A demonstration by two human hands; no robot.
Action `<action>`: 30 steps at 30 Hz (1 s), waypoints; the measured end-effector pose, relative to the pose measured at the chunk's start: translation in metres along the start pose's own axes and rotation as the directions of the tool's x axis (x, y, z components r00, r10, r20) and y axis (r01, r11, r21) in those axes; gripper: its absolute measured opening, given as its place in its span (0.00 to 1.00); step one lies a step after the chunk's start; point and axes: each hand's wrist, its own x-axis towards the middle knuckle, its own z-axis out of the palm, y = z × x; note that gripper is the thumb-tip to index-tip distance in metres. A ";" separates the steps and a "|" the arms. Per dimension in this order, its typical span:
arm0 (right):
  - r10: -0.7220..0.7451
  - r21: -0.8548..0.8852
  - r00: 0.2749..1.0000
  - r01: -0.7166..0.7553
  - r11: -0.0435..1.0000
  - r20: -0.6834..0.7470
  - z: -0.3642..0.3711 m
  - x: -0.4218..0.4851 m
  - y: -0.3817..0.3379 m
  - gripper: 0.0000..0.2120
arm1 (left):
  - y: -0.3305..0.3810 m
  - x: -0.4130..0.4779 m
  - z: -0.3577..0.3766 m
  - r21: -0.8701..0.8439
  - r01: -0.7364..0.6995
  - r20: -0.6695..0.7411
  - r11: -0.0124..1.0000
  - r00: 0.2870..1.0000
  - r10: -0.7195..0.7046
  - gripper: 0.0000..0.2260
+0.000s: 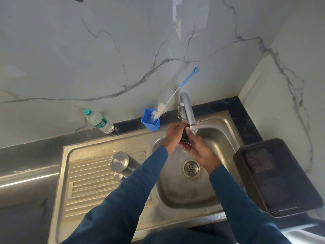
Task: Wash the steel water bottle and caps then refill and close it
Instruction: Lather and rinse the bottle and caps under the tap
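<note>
Head view: both hands hold black cap under tap.

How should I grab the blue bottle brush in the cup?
Grip the bottle brush by its blue handle near the ring, coming from above on the right. It leans up and rightward against the wall, bristles down in the blue cup, so the handle end is free.

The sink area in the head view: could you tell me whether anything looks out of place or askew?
Mostly tidy. The long blue-handled bottle brush leans steeply out of the small blue plastic cup, tilted towards the curved steel tap. The cylindrical steel water bottle stands inverted on the drainboard, base up.
</note>
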 end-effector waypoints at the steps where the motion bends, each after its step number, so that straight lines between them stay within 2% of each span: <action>1: -0.021 0.011 1.000 0.021 1.000 -0.001 -0.001 0.000 -0.001 0.24 | -0.001 0.000 0.000 0.020 -0.036 -0.006 0.999 0.999 0.036 0.16; 3: -0.035 0.085 0.998 0.039 0.996 -0.043 -0.003 -0.001 -0.004 0.23 | -0.002 0.001 0.000 0.058 -0.093 0.044 0.994 0.995 0.090 0.14; 5: -0.012 0.140 0.996 0.025 0.990 -0.091 -0.006 -0.001 -0.010 0.23 | -0.002 0.000 -0.002 0.081 -0.119 0.152 0.990 0.983 0.106 0.12; 9: 0.006 0.117 0.996 0.004 0.993 -0.090 -0.009 -0.001 -0.014 0.25 | -0.007 -0.001 -0.010 0.066 -0.180 0.291 0.981 0.944 0.154 0.11; 18: 0.050 0.032 0.995 -0.047 0.998 -0.083 -0.006 -0.001 -0.005 0.28 | -0.014 -0.009 -0.021 0.028 -0.173 0.295 0.985 0.942 0.157 0.10; 27: 0.033 0.032 0.997 -0.031 0.999 -0.069 -0.003 -0.009 -0.011 0.20 | -0.017 -0.002 -0.020 0.038 -0.177 0.314 0.984 0.936 0.156 0.10; 28: 0.032 0.025 0.997 -0.030 0.999 -0.070 -0.004 -0.008 -0.012 0.19 | -0.016 0.000 -0.020 0.037 -0.161 0.299 0.986 0.943 0.143 0.11; 30: 0.041 0.021 0.996 -0.040 0.999 -0.077 -0.004 -0.005 -0.013 0.19 | -0.014 0.008 -0.018 0.082 -0.135 0.183 0.987 0.976 0.118 0.10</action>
